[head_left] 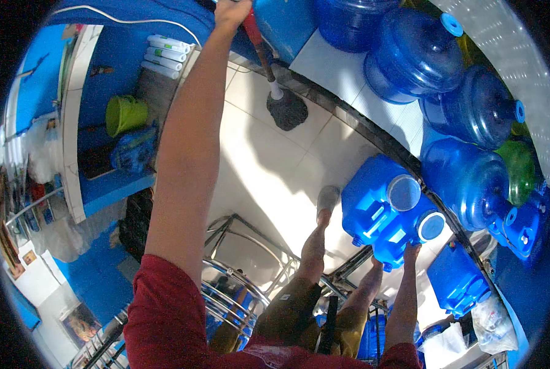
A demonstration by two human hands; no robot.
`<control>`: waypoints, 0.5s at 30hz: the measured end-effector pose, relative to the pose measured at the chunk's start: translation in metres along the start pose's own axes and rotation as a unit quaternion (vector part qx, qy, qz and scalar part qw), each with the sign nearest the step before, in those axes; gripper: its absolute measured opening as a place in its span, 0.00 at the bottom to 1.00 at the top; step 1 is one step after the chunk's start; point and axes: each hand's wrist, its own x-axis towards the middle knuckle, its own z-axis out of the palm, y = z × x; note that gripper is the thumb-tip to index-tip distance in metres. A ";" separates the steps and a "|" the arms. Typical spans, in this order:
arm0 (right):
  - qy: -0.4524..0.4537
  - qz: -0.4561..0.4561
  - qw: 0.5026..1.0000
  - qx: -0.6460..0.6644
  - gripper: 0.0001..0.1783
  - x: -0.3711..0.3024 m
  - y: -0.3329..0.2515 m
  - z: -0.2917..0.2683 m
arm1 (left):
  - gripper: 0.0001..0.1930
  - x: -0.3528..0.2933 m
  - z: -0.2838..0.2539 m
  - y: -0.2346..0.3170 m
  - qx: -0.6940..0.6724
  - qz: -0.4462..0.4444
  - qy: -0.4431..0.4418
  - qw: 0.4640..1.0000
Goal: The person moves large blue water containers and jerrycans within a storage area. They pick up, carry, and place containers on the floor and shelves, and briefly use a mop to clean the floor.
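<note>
My left arm stretches up the picture, and my left hand (230, 13) is closed at the top edge around the red handle of a mop (287, 111). Its fingers are partly cut off by the edge. The mop's dark round head rests on the pale tiled floor. Low on the right, my right hand (412, 251) is closed at a blue water jug (398, 247) with a pale cap; the jug hides part of the fingers. Touching that jug is a second boxy blue jug (370, 190), also capped.
Large round blue bottles (419, 52) line a raised ledge (333, 64) on the right, with a green bottle (518, 169) among them. Another blue jug (456, 280) sits lower right. A metal frame (225, 270) stands beside my legs. A lime bucket (126, 115) occupies a blue shelf at left.
</note>
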 end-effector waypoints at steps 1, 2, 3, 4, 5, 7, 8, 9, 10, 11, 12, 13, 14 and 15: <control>0.007 0.009 1.000 -0.009 0.32 0.001 0.002 0.003 | 0.17 -0.003 0.002 0.006 0.062 0.042 0.057 0.996; 0.005 0.053 0.998 -0.019 0.35 0.001 0.004 0.005 | 0.17 -0.007 0.004 0.012 0.084 0.032 0.056 0.994; 0.001 0.052 0.999 0.005 0.39 -0.001 0.004 0.006 | 0.17 -0.013 0.008 0.016 0.103 0.023 0.054 0.993; 0.013 0.008 1.000 -0.014 0.39 -0.002 0.003 0.008 | 0.17 -0.019 0.011 0.020 0.122 0.013 0.050 0.991; 0.026 -0.009 0.999 -0.041 0.39 -0.006 0.002 0.007 | 0.19 -0.027 0.016 0.021 0.209 0.083 0.149 0.963; 0.031 -0.008 0.999 -0.013 0.38 -0.013 -0.003 0.004 | 0.20 -0.038 0.025 0.017 0.229 0.059 0.163 0.958; 0.023 -0.014 1.000 -0.015 0.37 -0.016 -0.007 0.003 | 0.21 -0.041 0.031 0.014 0.239 0.048 0.170 0.955; 0.023 -0.013 1.000 -0.011 0.36 -0.020 -0.009 0.000 | 0.20 -0.042 0.037 0.009 0.298 0.014 0.180 0.937; 0.030 -0.016 0.999 -0.003 0.36 -0.023 -0.012 -0.002 | 0.20 -0.040 0.042 0.005 0.339 0.092 0.181 0.918; 0.043 -0.025 0.999 -0.018 0.36 -0.025 -0.014 -0.003 | 0.19 -0.035 0.049 0.001 0.377 0.170 0.181 0.892; 0.042 -0.047 0.998 -0.011 0.36 -0.027 -0.015 -0.004 | 0.19 -0.028 0.053 -0.002 0.412 0.247 0.177 0.859; 0.048 -0.069 0.996 0.001 0.37 -0.027 -0.017 -0.004 | 0.18 -0.017 0.060 -0.001 0.456 0.251 0.159 0.839; 0.044 -0.048 0.998 0.009 0.37 -0.030 -0.017 -0.004 | 0.18 -0.006 0.065 0.000 0.474 0.272 0.149 0.824; 0.037 -0.029 0.999 -0.015 0.39 -0.029 -0.018 -0.005 | 0.18 0.007 0.066 0.003 0.491 0.291 0.139 0.809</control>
